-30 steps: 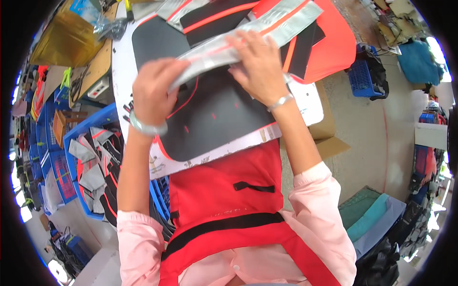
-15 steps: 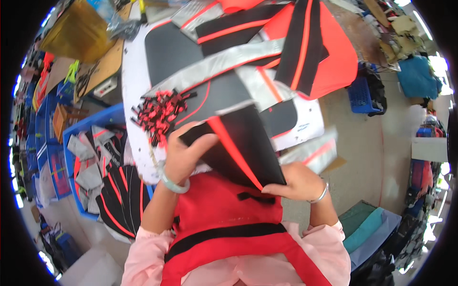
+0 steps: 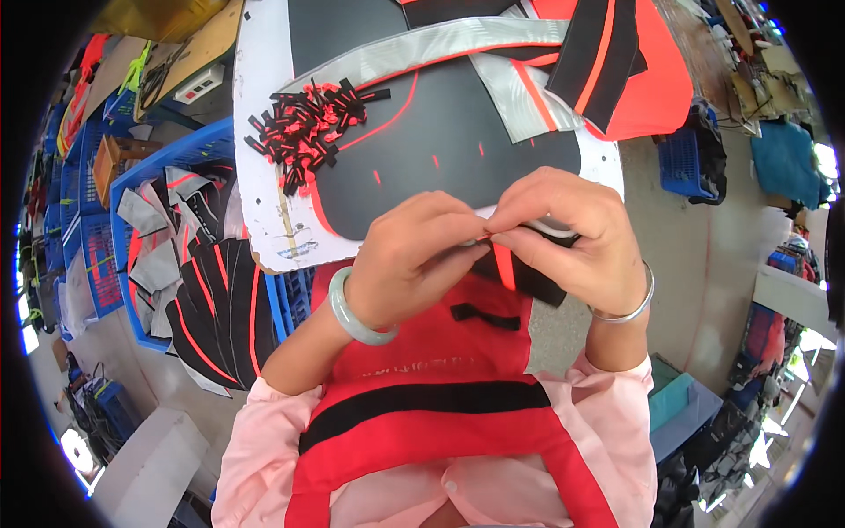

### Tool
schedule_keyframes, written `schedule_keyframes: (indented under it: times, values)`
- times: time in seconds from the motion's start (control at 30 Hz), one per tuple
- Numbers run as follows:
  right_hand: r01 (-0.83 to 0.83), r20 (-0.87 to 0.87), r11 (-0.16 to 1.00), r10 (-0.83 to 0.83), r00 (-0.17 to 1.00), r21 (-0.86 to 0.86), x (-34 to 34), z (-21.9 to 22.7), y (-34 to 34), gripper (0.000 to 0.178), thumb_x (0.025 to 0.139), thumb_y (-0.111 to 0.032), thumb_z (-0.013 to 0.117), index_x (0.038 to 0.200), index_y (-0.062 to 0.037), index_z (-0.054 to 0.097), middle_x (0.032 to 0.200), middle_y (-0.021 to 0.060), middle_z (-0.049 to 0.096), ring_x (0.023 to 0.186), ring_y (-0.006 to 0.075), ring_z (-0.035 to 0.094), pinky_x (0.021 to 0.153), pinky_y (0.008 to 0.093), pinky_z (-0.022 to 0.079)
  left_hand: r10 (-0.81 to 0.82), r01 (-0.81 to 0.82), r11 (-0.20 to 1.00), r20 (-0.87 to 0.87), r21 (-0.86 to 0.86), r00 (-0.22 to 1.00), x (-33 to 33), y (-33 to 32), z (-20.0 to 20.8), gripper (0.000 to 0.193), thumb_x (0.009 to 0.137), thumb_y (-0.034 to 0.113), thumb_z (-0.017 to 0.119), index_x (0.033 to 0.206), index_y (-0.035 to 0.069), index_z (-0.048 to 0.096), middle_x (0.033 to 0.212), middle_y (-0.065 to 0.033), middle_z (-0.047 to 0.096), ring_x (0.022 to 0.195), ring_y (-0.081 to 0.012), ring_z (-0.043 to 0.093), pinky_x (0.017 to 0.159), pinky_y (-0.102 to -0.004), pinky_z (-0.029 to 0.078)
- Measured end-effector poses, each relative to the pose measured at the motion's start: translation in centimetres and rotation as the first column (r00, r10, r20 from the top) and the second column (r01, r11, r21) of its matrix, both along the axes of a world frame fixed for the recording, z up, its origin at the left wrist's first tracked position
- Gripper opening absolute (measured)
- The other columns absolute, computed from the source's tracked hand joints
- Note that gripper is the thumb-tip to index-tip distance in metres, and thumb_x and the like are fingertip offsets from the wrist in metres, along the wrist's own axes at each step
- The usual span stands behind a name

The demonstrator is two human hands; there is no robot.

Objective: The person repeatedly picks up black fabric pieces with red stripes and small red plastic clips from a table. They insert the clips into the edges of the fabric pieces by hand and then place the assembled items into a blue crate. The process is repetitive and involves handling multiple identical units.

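Note:
Both my hands are close together above the table's near edge. My left hand point(image 3: 421, 255) is closed, its thumb and fingertips pinching the edge of a black fabric piece with an orange-red stripe point(image 3: 503, 267). My right hand point(image 3: 576, 233) pinches the same edge just beside it. The piece hangs down beneath the fingers, largely covered by the hands. Beyond them lies a dark grey panel point(image 3: 458, 150) with short red marks. At its left is a heap of small black-and-red fabric tabs point(image 3: 308, 132). A silver-grey strip point(image 3: 422, 55) crosses the panel.
The white tabletop point(image 3: 275, 231) also bears a black striped piece point(image 3: 600, 53) and bright red-orange fabric point(image 3: 660, 75). A blue crate point(image 3: 141, 321) of grey and black striped pieces point(image 3: 216, 317) stands at left. At right are a blue basket point(image 3: 685, 167) and teal fabric point(image 3: 783, 163).
The black striped piece was held spread out flat between my hands. Now my hands have come together at its edge and the piece hangs. The view has shifted nearer the table's front.

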State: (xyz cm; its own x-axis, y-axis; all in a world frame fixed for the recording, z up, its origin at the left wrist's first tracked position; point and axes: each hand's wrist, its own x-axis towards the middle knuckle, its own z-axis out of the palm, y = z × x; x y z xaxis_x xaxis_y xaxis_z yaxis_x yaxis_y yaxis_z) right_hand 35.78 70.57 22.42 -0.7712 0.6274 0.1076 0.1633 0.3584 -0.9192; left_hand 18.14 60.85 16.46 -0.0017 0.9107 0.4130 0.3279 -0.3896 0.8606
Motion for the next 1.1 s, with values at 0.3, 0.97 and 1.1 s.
schedule_keyframes:
  times: [0.3, 0.97, 1.1]
  values:
    - [0.055, 0.156, 0.988, -0.077, 0.985, 0.143, 0.9, -1.7, -3.0, 0.013, 0.078, -0.004, 0.070, 0.090, -0.0039, 0.066, 0.083, 0.0129, 0.065, 0.072, 0.0340, 0.063, 0.063, 0.0373, 0.050, -0.045, 0.037, 0.990, -0.052, -0.134, 0.998, 0.1, -1.5, -1.0, 0.019, 0.080, -0.004, 0.069, 0.098, 0.001, 0.065, 0.086, -0.0089, 0.066, 0.072, -0.0166, 0.064, 0.061, -0.0275, 0.052]
    - [0.022, -0.084, 0.750, -0.102, 0.991, -0.661, 2.6, -6.8, -4.2, 0.095, 0.063, -0.023, 0.089, 0.140, 0.0041, 0.040, 0.130, 0.0188, 0.057, 0.125, 0.0243, 0.053, 0.103, 0.0344, 0.041, 0.126, -0.124, 0.992, -0.068, 0.035, 0.990, -0.1, -3.3, -5.4, 0.012, 0.077, -0.002, 0.068, 0.088, 0.003, 0.064, 0.075, -0.0089, 0.062, 0.060, -0.0247, 0.056, 0.053, -0.0340, 0.043]
    - [0.118, 0.236, 0.961, -0.058, 0.970, -0.251, 0.8, -7.1, -5.1, 0.044, 0.075, -0.009, 0.080, 0.114, 0.0023, 0.065, 0.105, 0.0108, 0.070, 0.098, 0.0171, 0.065, 0.086, 0.0300, 0.050, 0.149, -0.136, 0.981, 0.086, -0.135, 0.985, 0.9, -4.3, -5.7, 0.012, 0.086, 0.009, 0.065, 0.098, 0.005, 0.064, 0.084, -0.0097, 0.063, 0.073, -0.0287, 0.060, 0.064, -0.0360, 0.048]
